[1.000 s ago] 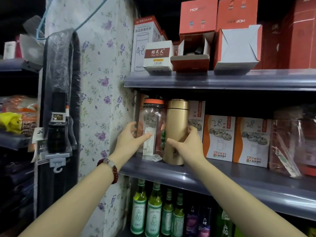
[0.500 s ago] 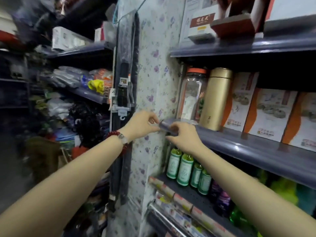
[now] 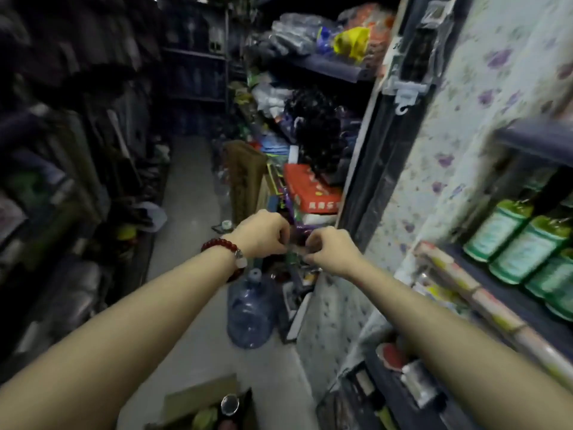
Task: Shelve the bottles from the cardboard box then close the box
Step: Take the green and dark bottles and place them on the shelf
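Observation:
The cardboard box (image 3: 189,400) stands open on the floor at the bottom edge of the head view. A dark bottle with a shiny round cap (image 3: 230,404) stands inside it, and something yellow-green lies beside that. My left hand (image 3: 263,232), with a red bead bracelet on the wrist, and my right hand (image 3: 330,248) hang close together in mid-air above the aisle. Both have their fingers curled in. I see nothing held in either, though the picture is blurred. The shelf with the placed bottles is out of view.
Green-labelled bottles (image 3: 508,231) stand on a lower shelf (image 3: 483,301) at right, beside a floral-papered panel (image 3: 465,144). A large blue water jug (image 3: 251,308) sits on the floor under my hands. Cluttered shelves line both sides of the narrow aisle (image 3: 186,187).
My view has swung left and down, from the shelf to the aisle and the box. Both hands have left the shelf's front edge, come down and curled together.

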The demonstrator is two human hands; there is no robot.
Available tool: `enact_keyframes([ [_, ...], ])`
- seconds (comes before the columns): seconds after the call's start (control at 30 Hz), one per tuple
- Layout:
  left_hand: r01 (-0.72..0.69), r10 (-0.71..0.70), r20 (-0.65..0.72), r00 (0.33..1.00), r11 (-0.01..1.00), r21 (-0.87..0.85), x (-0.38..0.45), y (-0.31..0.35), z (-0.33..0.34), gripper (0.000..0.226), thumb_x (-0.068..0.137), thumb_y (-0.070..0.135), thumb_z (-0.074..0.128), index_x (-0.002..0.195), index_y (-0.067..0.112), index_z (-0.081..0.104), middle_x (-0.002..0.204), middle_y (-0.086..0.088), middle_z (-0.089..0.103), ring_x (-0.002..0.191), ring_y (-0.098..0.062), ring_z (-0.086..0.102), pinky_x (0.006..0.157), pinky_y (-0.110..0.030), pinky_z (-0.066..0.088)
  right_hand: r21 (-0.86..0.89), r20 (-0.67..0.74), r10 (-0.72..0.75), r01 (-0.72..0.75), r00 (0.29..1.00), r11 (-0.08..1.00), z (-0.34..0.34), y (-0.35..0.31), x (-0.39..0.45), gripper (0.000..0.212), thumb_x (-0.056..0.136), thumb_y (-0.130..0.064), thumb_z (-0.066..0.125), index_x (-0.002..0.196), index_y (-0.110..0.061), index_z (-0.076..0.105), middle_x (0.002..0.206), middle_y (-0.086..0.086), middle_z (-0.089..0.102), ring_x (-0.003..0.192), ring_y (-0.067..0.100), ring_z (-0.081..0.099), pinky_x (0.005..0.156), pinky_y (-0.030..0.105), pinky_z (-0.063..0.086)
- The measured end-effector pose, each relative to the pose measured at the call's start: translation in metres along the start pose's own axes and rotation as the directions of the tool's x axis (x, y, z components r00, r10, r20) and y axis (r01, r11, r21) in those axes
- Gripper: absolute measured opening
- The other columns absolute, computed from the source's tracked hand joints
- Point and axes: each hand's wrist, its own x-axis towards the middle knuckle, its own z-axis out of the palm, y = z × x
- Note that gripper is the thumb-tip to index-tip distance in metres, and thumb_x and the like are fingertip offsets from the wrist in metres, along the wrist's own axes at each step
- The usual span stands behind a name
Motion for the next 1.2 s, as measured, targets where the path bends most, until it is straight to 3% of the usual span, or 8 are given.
enact_keyframes([
  [0.23, 0.165, -0.164, 0.168, 0.972, 0.986, 0.007, -0.029, -0.116, 0.087, 0.021, 0.078, 0.022, 0.067, 0.097, 0.016, 0.071, 0.098, -0.01, 0.07, 0.093, -0.03, 0.065, 0.081, -0.038, 0.054, 0.022, 0.163, -0.031, 0.028, 0.986, 0.999, 0.149, -0.022, 0.041, 0.022, 0.075, -0.021, 0.067, 0.095, -0.014, 0.068, 0.102, 0.013, 0.07, 0.098, 0.032, 0.064, 0.082, 0.039, 0.054],
  [0.37, 0.216, -0.202, 0.247, 0.948, 0.976, -0.029, -0.041, -0.172, 0.154, 0.023, 0.083, 0.019, 0.067, 0.104, 0.009, 0.069, 0.107, -0.011, 0.068, 0.1, -0.028, 0.063, 0.077, -0.026, 0.043, 0.053, 0.274, 0.027, -0.043, 0.961, 0.998, 0.242, -0.011, 0.047, 0.018, 0.077, -0.02, 0.063, 0.091, -0.008, 0.067, 0.099, 0.014, 0.069, 0.092, 0.033, 0.064, 0.078, 0.038, 0.055],
  [0.43, 0.255, -0.231, 0.264, 0.937, 0.965, -0.059, -0.048, -0.195, 0.194, 0.023, 0.083, 0.017, 0.066, 0.104, 0.008, 0.068, 0.107, -0.009, 0.068, 0.1, -0.026, 0.062, 0.075, -0.021, 0.038, 0.077, 0.299, 0.04, -0.066, 0.953, 0.995, 0.289, 0.003, 0.045, 0.018, 0.075, -0.025, 0.066, 0.089, -0.015, 0.065, 0.1, 0.011, 0.069, 0.093, 0.032, 0.064, 0.076, 0.034, 0.052],
  [0.6, 0.362, -0.312, 0.349, 0.884, 0.928, -0.086, -0.071, -0.251, 0.322, 0.024, 0.081, 0.027, 0.069, 0.103, 0.018, 0.065, 0.105, -0.002, 0.066, 0.094, -0.021, 0.06, 0.082, -0.032, 0.05, 0.117, 0.389, 0.085, -0.14, 0.917, 0.983, 0.407, 0.055, 0.036, 0.031, 0.079, -0.022, 0.069, 0.11, -0.016, 0.065, 0.107, 0.006, 0.065, 0.102, 0.023, 0.061, 0.081, 0.026, 0.046],
  [0.67, 0.383, -0.326, 0.36, 0.875, 0.918, -0.102, -0.08, -0.268, 0.374, 0.025, 0.082, 0.028, 0.067, 0.106, 0.019, 0.064, 0.104, -0.001, 0.064, 0.095, -0.02, 0.059, 0.079, -0.028, 0.047, 0.129, 0.407, 0.074, -0.137, 0.91, 0.982, 0.455, 0.079, 0.034, 0.031, 0.082, -0.021, 0.067, 0.112, -0.015, 0.064, 0.109, 0.007, 0.065, 0.101, 0.021, 0.061, 0.079, 0.023, 0.044],
  [0.87, 0.479, -0.39, 0.372, 0.843, 0.858, -0.185, -0.113, -0.32, 0.523, 0.028, 0.083, 0.027, 0.065, 0.109, 0.017, 0.065, 0.107, -0.004, 0.065, 0.095, -0.02, 0.06, 0.075, -0.022, 0.041, 0.16, 0.396, 0.032, -0.103, 0.918, 0.982, 0.595, 0.14, 0.023, 0.034, 0.074, -0.033, 0.073, 0.101, -0.015, 0.064, 0.097, 0.007, 0.066, 0.091, 0.023, 0.061, 0.072, 0.029, 0.045],
  [1.03, 0.579, -0.456, 0.381, 0.804, 0.747, -0.329, -0.145, -0.35, 0.628, 0.048, 0.083, 0.029, 0.069, 0.127, 0.014, 0.055, 0.125, -0.01, 0.06, 0.112, -0.023, 0.057, 0.089, -0.026, 0.044, 0.284, 0.32, 0.022, -0.118, 0.947, 0.952, 0.692, 0.178, 0.014, 0.037, 0.073, -0.025, 0.076, 0.106, -0.015, 0.062, 0.094, 0.001, 0.062, 0.086, 0.015, 0.053, 0.067, 0.021, 0.035],
  [1.2, 0.608, -0.522, 0.321, 0.79, 0.601, -0.518, -0.166, -0.368, 0.706, 0.067, 0.08, 0.034, 0.072, 0.139, 0.021, 0.042, 0.139, -0.005, 0.049, 0.124, -0.019, 0.048, 0.1, -0.027, 0.039, 0.398, 0.26, 0.047, -0.151, 0.964, 0.905, 0.758, 0.209, 0.017, 0.049, 0.075, -0.022, 0.078, 0.118, -0.017, 0.056, 0.107, -0.002, 0.061, 0.104, 0.017, 0.056, 0.08, 0.023, 0.038],
])
